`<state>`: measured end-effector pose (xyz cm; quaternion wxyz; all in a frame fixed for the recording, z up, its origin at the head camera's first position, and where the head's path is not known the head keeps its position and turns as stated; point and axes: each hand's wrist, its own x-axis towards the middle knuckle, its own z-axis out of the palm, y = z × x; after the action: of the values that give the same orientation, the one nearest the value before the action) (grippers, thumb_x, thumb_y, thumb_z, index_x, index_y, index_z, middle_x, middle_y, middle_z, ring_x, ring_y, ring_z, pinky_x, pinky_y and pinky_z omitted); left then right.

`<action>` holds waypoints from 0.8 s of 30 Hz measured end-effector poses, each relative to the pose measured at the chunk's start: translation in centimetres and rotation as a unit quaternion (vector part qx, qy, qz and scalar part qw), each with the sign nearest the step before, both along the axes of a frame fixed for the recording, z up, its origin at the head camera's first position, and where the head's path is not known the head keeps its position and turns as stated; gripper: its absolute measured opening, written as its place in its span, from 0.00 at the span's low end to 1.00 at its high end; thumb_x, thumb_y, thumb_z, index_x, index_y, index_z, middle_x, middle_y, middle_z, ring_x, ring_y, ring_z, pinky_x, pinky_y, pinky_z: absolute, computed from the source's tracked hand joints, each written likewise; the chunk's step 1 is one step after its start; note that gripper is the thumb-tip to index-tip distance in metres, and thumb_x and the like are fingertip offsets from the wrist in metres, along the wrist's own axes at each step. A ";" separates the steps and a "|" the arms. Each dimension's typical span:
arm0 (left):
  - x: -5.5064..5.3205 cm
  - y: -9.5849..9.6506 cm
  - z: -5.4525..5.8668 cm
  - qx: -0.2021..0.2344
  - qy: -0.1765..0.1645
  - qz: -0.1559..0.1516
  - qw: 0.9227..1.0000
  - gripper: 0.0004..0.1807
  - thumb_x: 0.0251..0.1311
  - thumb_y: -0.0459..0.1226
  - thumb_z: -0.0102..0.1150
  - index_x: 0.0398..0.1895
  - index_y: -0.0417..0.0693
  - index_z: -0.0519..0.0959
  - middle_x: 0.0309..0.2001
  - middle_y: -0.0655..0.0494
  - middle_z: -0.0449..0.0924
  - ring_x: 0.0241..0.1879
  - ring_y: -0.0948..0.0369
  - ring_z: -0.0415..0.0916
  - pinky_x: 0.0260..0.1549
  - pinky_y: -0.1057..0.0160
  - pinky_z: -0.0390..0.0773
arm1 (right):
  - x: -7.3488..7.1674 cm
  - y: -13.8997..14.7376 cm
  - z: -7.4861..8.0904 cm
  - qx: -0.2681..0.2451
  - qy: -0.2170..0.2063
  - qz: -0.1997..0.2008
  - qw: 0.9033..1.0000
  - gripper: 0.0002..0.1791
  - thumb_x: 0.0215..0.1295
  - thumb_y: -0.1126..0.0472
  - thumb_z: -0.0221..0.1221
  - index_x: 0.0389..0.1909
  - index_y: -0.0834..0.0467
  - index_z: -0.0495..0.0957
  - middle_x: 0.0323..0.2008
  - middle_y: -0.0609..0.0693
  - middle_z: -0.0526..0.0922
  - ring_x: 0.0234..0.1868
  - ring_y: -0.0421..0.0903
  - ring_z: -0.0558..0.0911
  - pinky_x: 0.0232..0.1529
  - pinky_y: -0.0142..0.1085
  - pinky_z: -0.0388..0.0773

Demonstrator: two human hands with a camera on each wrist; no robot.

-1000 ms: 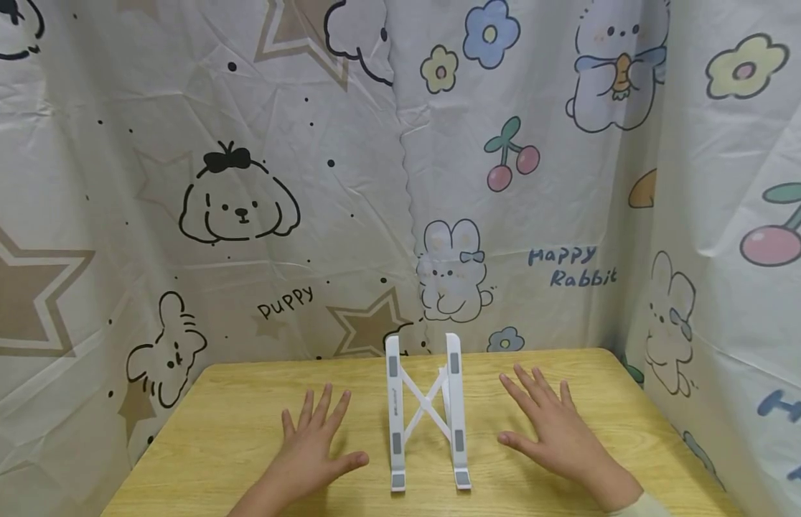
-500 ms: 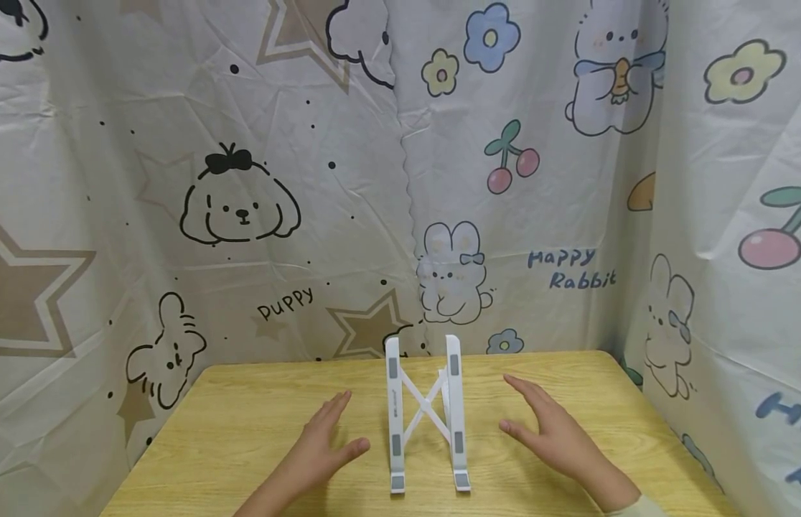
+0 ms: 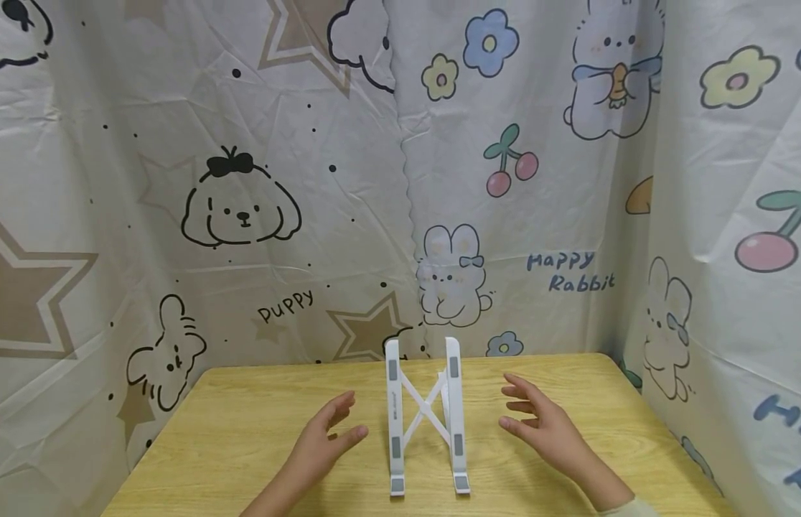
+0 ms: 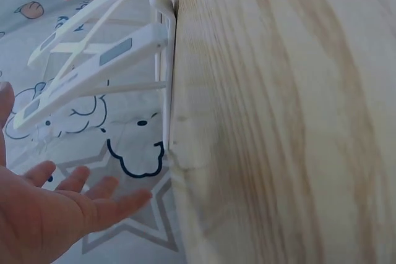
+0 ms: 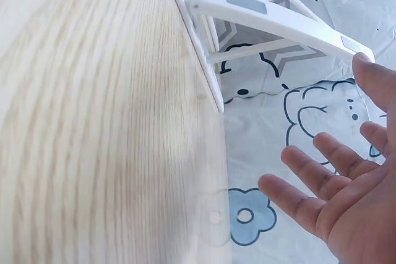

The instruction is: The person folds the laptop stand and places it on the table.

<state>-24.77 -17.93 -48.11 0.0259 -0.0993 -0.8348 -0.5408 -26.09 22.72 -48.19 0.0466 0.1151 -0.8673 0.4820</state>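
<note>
A white folding laptop stand (image 3: 396,424) with grey pads and crossed bars stands unfolded on the wooden table. My left hand (image 3: 326,438) hovers to its left, thumb and fingers apart, holding nothing. On the other side, my right hand (image 3: 545,431) faces the stand with its palm inward and fingers loosely bent, also holding nothing. In the left wrist view, the left hand's spread fingers (image 4: 105,205) are apart from the stand (image 4: 111,60). The right wrist view shows the right hand's fingers (image 5: 297,205) below the stand's arm (image 5: 278,20).
The light wooden table (image 3: 232,409) reaches back to a fabric curtain (image 3: 349,215) printed with puppies, rabbits, stars and flowers. More of that curtain hangs along the left and right sides.
Both hands have turned from spread, palms down, to palms facing inward, with fingers bending slightly. The laptop stand has stayed in place; the head view tilts up slightly.
</note>
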 end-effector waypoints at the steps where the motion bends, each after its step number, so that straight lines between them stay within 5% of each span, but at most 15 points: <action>1: 0.0 0.1 0.0 0.016 -0.002 -0.002 1.000 0.39 0.62 0.49 0.70 0.74 0.46 0.68 0.71 0.42 0.71 0.70 0.39 0.67 0.63 0.35 0.74 | -0.1 0.0 0.0 -0.016 -0.007 0.002 1.000 0.40 0.65 0.46 0.69 0.75 0.40 0.63 0.66 0.57 0.76 0.62 0.58 0.80 0.56 0.46 0.84; 11: -0.1 0.8 -0.7 0.109 -0.032 -0.006 0.994 0.34 0.65 0.38 0.69 0.71 0.36 0.68 0.64 0.34 0.74 0.60 0.43 0.78 0.52 0.58 0.85 | -0.3 -0.8 -0.7 -0.096 -0.034 0.055 0.993 0.34 0.67 0.59 0.68 0.73 0.52 0.68 0.62 0.66 0.77 0.55 0.56 0.83 0.48 0.35 0.86; 24: -0.8 2.5 -0.8 0.146 -0.083 -0.025 0.985 0.35 0.66 0.41 0.68 0.72 0.37 0.67 0.63 0.36 0.74 0.55 0.53 0.80 0.49 0.45 0.86 | -0.7 -2.4 -1.2 -0.150 -0.075 0.078 0.983 0.33 0.69 0.60 0.66 0.72 0.61 0.67 0.61 0.70 0.75 0.51 0.51 0.84 0.45 0.47 0.87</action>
<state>-25.56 -15.42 -48.95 -0.0428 -0.0697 -0.7434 -0.6638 -26.80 20.27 -49.36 -0.0398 0.1379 -0.7746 0.6160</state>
